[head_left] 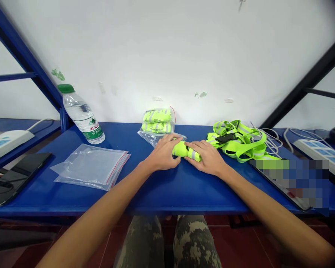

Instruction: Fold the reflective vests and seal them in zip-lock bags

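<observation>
A rolled neon-yellow reflective strap [183,149] lies over the middle of the blue table between my hands. My left hand [164,153] grips its left end, thumb below and fingers above. Around the right end are the fingers of my right hand [207,156]. Behind my left hand, two bundles of similar straps [157,121] are stacked in clear plastic against the wall. To the right sits a loose tangle of neon-yellow straps [240,141] with a black buckle [226,138]. Flat clear zip bags with red seals [92,165] are piled at the left.
A water bottle with a green cap [85,119] stands at the back left. Phones or tablets lie at the far left [16,178] and at the right, the latter partly pixelated. White power strips [9,143] and cables flank the table, beside metal frame bars.
</observation>
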### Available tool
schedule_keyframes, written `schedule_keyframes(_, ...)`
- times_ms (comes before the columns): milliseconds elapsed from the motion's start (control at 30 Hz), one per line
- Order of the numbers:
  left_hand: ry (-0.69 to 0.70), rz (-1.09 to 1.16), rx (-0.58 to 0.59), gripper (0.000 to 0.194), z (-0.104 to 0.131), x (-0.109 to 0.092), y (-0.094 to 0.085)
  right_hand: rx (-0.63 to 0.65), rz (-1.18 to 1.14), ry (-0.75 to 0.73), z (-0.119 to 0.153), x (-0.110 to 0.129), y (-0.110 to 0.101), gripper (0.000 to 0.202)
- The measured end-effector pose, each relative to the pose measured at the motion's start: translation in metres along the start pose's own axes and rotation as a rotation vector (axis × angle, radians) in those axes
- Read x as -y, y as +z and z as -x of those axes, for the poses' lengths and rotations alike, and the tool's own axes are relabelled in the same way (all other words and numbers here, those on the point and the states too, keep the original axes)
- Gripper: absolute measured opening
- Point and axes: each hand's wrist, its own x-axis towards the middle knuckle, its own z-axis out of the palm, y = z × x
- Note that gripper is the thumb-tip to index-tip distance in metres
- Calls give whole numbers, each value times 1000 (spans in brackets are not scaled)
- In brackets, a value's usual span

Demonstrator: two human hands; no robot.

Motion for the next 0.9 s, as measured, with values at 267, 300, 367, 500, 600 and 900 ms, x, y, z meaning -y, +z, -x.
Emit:
schedule_keyframes(267, -56, 71, -256, 51, -2, -19, 27, -113, -15, 173, -8, 19, 12, 39)
schedule_keyframes(300, -69, 85, -285, 45, -2, -21, 29, -112, -17, 185, -8, 21, 12, 37)
schedule_keyframes(367, -102, 112, -309, 36, -3, -24, 31, -92, -1, 173, -9, 22, 13, 34)
schedule_keyframes(500, -219, 152, -316, 25, -5, -26, 29, -12, 49, 127, -6, 22, 11, 35)
schedule_keyframes(600, -296, 171, -330, 20, -6, -25, 28, 31, -52, 120, -3, 19, 9, 39)
schedule_keyframes(900, -205, 121, -322, 26, -5, -19, 38, -156, -633, 440, -9, 1, 29, 34)
